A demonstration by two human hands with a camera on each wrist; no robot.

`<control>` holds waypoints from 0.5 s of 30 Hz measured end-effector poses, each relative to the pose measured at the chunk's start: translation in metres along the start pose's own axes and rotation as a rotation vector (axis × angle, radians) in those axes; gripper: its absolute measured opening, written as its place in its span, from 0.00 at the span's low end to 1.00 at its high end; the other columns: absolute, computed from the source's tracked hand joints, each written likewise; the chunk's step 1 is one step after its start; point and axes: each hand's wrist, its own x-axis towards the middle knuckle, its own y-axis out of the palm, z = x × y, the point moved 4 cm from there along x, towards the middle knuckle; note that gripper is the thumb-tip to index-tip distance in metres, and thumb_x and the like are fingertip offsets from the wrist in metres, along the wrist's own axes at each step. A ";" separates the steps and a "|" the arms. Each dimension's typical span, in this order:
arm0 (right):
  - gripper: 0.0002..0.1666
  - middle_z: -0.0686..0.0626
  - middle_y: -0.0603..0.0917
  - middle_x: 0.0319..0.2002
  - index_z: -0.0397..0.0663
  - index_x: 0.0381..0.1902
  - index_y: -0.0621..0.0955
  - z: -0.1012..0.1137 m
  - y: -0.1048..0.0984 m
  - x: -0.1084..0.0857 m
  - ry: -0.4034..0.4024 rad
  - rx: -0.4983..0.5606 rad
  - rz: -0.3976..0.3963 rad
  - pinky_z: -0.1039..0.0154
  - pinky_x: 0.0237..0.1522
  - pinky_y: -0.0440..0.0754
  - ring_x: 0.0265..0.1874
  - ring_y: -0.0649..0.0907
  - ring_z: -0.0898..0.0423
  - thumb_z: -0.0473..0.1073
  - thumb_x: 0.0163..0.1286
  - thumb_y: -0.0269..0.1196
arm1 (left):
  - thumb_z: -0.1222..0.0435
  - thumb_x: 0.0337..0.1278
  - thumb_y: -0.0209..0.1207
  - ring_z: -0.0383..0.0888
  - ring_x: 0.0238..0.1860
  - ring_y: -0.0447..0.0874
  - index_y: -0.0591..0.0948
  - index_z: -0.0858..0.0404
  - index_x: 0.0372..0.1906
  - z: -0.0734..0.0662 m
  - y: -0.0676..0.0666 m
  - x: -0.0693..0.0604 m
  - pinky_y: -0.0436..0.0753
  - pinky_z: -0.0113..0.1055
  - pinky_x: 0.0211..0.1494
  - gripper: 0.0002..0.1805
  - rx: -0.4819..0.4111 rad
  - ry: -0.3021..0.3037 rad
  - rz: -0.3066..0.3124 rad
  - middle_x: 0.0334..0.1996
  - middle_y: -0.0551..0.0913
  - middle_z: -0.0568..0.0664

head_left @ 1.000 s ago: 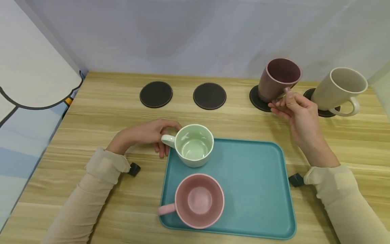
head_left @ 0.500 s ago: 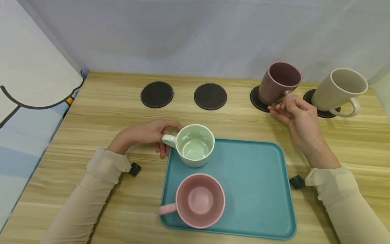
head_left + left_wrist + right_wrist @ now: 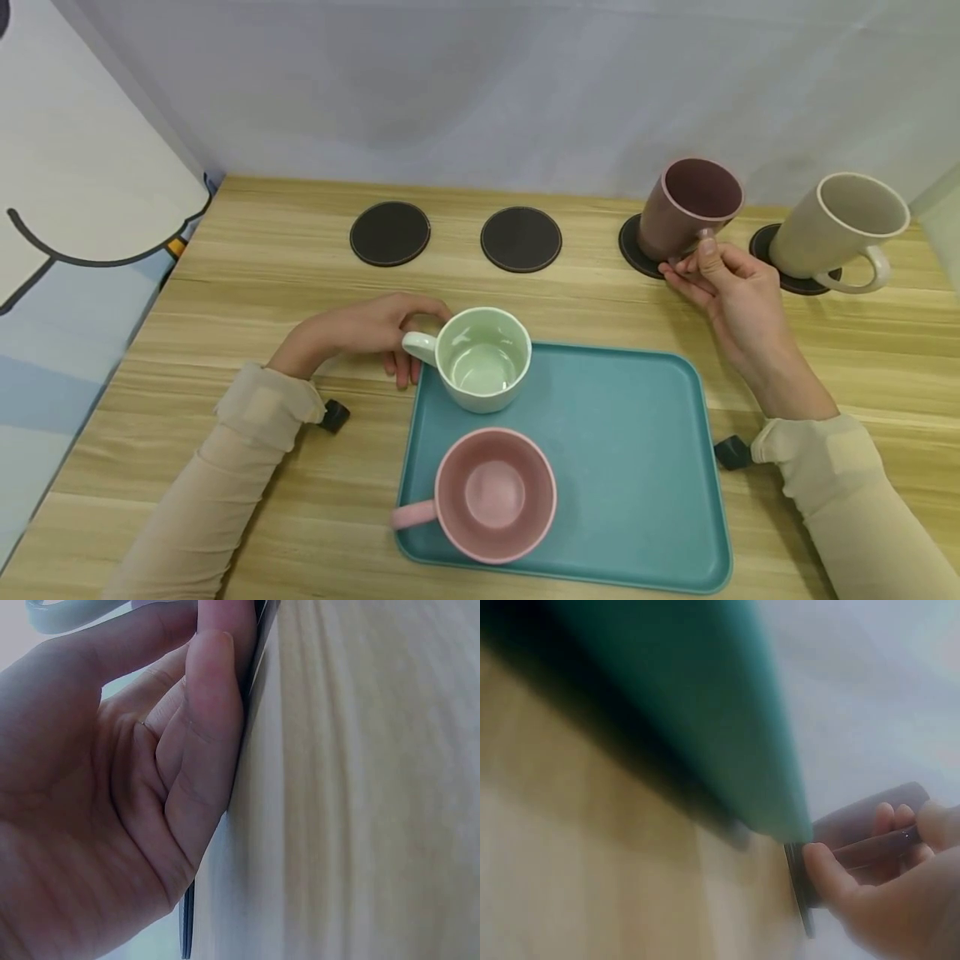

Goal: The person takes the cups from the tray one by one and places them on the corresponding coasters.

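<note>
In the head view a dark mauve mug (image 3: pixel 678 217) stands on a black coaster (image 3: pixel 633 250); my right hand (image 3: pixel 738 304) pinches its handle, as the right wrist view also shows at the mug (image 3: pixel 870 810). My left hand (image 3: pixel 367 329) rests by the back left corner of a teal tray (image 3: pixel 630 467), fingers bent down beside the handle of a pale green cup (image 3: pixel 482 375). Its fingertips are partly hidden behind that cup. The left wrist view has the hand (image 3: pixel 142 750) low against the wooden surface, fingers loosely bent.
A pink cup (image 3: pixel 495 500) sits on the tray's front left, handle pointing left. Two bare black coasters (image 3: pixel 390 233) (image 3: pixel 521 239) lie along the back of the table. A beige mug (image 3: pixel 832 229) stands on a coaster at the far right, beyond my right hand.
The mauve mug looks slightly lower in the head view, with my right hand still at its handle. The whole scene has shifted a little; my left hand stays beside the green cup.
</note>
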 end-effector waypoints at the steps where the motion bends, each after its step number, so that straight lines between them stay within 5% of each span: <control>1: 0.15 0.41 0.82 0.35 0.28 0.34 0.83 0.000 0.000 0.000 0.000 -0.002 0.002 0.58 0.54 0.89 0.44 0.93 0.46 0.38 0.76 0.62 | 0.71 0.75 0.52 0.51 0.22 0.90 0.74 0.57 0.70 -0.001 0.000 0.000 0.87 0.37 0.26 0.23 0.002 0.004 0.002 0.24 0.89 0.59; 6: 0.14 0.42 0.85 0.37 0.30 0.37 0.83 0.002 -0.001 0.000 0.023 -0.063 0.033 0.61 0.55 0.88 0.46 0.92 0.48 0.40 0.76 0.62 | 0.70 0.75 0.53 0.51 0.22 0.89 0.74 0.59 0.69 0.000 0.000 0.002 0.87 0.38 0.26 0.22 0.013 0.019 0.008 0.24 0.89 0.59; 15: 0.24 0.47 0.87 0.50 0.35 0.52 0.82 0.024 -0.008 -0.001 0.130 -0.340 0.162 0.60 0.55 0.89 0.49 0.91 0.53 0.51 0.84 0.51 | 0.71 0.75 0.53 0.51 0.22 0.90 0.74 0.57 0.68 -0.001 -0.001 0.001 0.88 0.38 0.26 0.22 0.015 0.028 0.005 0.24 0.89 0.60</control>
